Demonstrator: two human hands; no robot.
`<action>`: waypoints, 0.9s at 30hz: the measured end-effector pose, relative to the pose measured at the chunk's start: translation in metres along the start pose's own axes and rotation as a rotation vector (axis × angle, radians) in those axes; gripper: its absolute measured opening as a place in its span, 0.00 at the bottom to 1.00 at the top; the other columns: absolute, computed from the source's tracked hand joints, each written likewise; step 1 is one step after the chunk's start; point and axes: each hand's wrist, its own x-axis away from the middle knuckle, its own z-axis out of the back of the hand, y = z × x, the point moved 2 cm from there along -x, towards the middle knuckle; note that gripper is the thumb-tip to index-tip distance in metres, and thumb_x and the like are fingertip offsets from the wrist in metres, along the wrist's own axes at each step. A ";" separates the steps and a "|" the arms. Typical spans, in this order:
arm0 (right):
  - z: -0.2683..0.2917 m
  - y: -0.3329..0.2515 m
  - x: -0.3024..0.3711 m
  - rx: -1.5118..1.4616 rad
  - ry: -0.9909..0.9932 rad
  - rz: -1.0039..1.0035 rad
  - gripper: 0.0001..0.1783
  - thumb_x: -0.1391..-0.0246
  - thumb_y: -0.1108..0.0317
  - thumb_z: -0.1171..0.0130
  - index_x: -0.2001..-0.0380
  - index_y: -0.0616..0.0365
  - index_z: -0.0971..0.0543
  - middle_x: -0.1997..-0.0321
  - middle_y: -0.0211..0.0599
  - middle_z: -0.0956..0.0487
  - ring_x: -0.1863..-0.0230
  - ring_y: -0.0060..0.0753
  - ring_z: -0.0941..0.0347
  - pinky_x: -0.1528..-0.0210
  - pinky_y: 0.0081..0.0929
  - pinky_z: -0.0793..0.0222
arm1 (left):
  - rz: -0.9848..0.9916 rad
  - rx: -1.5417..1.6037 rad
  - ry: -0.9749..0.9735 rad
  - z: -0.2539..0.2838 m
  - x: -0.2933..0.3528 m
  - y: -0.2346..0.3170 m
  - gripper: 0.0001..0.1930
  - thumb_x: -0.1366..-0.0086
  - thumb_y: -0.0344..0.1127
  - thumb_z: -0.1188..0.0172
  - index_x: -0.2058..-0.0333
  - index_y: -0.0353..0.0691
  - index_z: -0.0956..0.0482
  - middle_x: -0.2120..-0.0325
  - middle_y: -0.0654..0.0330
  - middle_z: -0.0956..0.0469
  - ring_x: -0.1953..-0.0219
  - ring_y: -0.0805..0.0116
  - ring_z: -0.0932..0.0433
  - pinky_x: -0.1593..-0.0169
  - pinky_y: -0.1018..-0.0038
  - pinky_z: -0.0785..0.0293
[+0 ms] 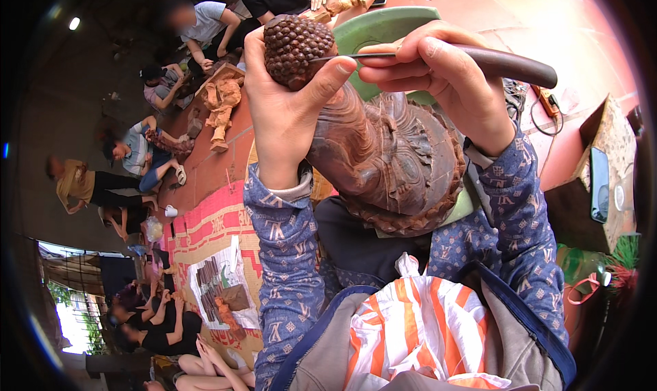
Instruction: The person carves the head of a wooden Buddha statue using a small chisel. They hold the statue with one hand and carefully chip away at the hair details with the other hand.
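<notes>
A dark brown carved wooden statue [404, 162] leans across my lap, its head toward the far side and its base near me. Round knobs cover the head like tight curls. My left hand [284, 110] is wrapped round that head, fingers behind it and thumb along the near side. In my right hand [448, 76] is a carving tool with a dark rounded wooden handle [513, 65] and a thin metal blade. The blade runs leftward past my left thumb, its tip against the edge of the knobs. My right fingers pinch the blade near the handle.
Behind the statue stands a green basin [393, 30]. At right, a phone [599, 186] rests on a wooden block [616, 145], near an orange power strip [547, 102]. Several carving tools [217, 281] lie on the left mat. Other people sit farther left, near a carved figure [221, 103].
</notes>
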 end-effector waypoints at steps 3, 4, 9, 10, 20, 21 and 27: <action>0.010 -0.002 -0.010 -0.085 -0.066 -0.106 0.15 0.36 0.63 0.59 0.60 0.65 0.28 0.53 0.61 0.24 0.54 0.49 0.22 0.50 0.38 0.24 | 0.002 -0.050 0.000 0.001 0.000 0.000 0.31 0.53 0.34 0.24 0.56 0.36 0.35 0.66 0.63 0.26 0.64 0.77 0.26 0.58 0.80 0.27; 0.010 -0.002 -0.011 -0.079 -0.090 -0.120 0.16 0.36 0.63 0.60 0.60 0.65 0.28 0.54 0.61 0.23 0.55 0.48 0.21 0.51 0.38 0.24 | -0.019 -0.064 -0.008 0.003 0.000 -0.003 0.32 0.54 0.35 0.24 0.55 0.36 0.35 0.65 0.63 0.26 0.64 0.76 0.26 0.58 0.79 0.27; 0.011 -0.001 -0.004 -0.031 -0.073 -0.077 0.15 0.37 0.64 0.59 0.62 0.65 0.28 0.55 0.61 0.23 0.56 0.50 0.21 0.51 0.39 0.24 | -0.016 -0.020 -0.041 0.003 0.001 -0.005 0.36 0.56 0.35 0.22 0.52 0.35 0.36 0.61 0.61 0.28 0.60 0.74 0.26 0.53 0.77 0.27; 0.011 -0.001 -0.001 -0.025 -0.063 -0.063 0.15 0.37 0.64 0.59 0.62 0.65 0.28 0.55 0.61 0.23 0.56 0.51 0.21 0.52 0.39 0.23 | -0.019 -0.013 -0.050 0.003 0.001 -0.005 0.37 0.56 0.35 0.22 0.51 0.35 0.36 0.59 0.60 0.28 0.59 0.73 0.26 0.53 0.76 0.27; -0.011 -0.036 0.026 0.315 0.170 -0.045 0.24 0.38 0.53 0.56 0.80 0.62 0.30 0.80 0.38 0.29 0.80 0.27 0.29 0.80 0.20 0.33 | -0.434 -0.563 0.058 0.004 0.060 0.046 0.18 0.49 0.29 0.30 0.59 0.35 0.23 0.58 0.55 0.25 0.61 0.64 0.24 0.59 0.72 0.26; -0.016 -0.039 0.027 0.379 0.131 -0.052 0.28 0.37 0.49 0.56 0.82 0.62 0.30 0.83 0.36 0.30 0.82 0.25 0.30 0.82 0.18 0.36 | -0.390 -0.619 -0.113 -0.002 0.065 0.056 0.12 0.49 0.26 0.31 0.64 0.34 0.20 0.63 0.56 0.22 0.63 0.64 0.23 0.63 0.73 0.26; -0.039 -0.031 0.030 0.399 0.081 -0.008 0.34 0.44 0.40 0.48 0.88 0.57 0.38 0.87 0.26 0.38 0.84 0.20 0.45 0.82 0.23 0.52 | -0.102 -0.403 -0.377 -0.041 0.082 0.054 0.12 0.52 0.19 0.35 0.66 0.31 0.23 0.76 0.53 0.22 0.74 0.60 0.20 0.71 0.70 0.26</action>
